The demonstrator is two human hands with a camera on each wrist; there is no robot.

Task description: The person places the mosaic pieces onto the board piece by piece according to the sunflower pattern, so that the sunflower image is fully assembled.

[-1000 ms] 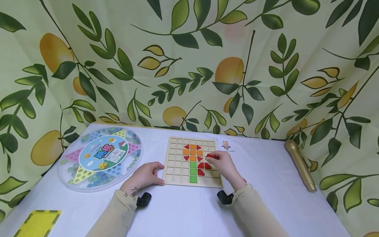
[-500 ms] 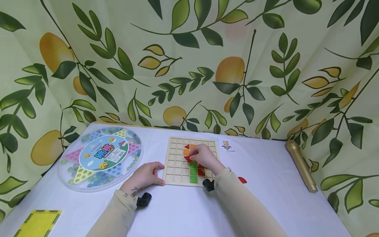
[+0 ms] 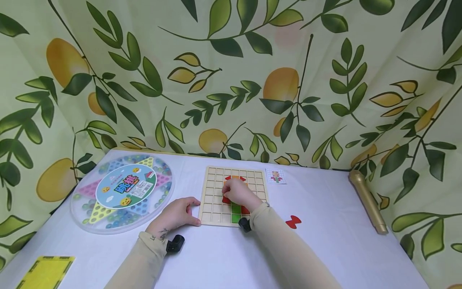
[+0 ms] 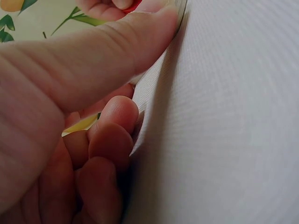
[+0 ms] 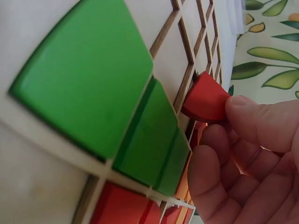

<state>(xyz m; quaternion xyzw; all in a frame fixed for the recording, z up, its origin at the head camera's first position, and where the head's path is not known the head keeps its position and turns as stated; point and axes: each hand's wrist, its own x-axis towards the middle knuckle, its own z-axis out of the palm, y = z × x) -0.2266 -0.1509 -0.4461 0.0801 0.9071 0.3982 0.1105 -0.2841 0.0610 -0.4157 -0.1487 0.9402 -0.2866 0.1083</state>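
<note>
A square wooden grid board (image 3: 216, 216) lies on the white table, partly filled with green (image 3: 236, 218), orange and red pieces. My right hand (image 3: 239, 192) is over its middle and pinches a red quarter-circle piece (image 5: 205, 98) between thumb and fingers. In the right wrist view this piece sits tilted against the grid, beside the green tiles (image 5: 88, 70). My left hand (image 3: 179, 212) rests at the board's left edge, thumb near the front corner; the left wrist view shows the thumb (image 4: 107, 56) against the rim. The right hand hides part of the pattern.
Two red pieces (image 3: 293, 222) lie on the table right of the board. A small picture card (image 3: 276, 176) sits by the board's far right corner. A round marble game case (image 3: 126, 230) stands left, a yellow board (image 3: 47, 273) front left, a gold microphone-shaped object (image 3: 367, 202) far right.
My right hand has gone from the board's right side to its middle with a red piece. The arm's shift left uncovers two red pieces on the table. The left hand stays put.
</note>
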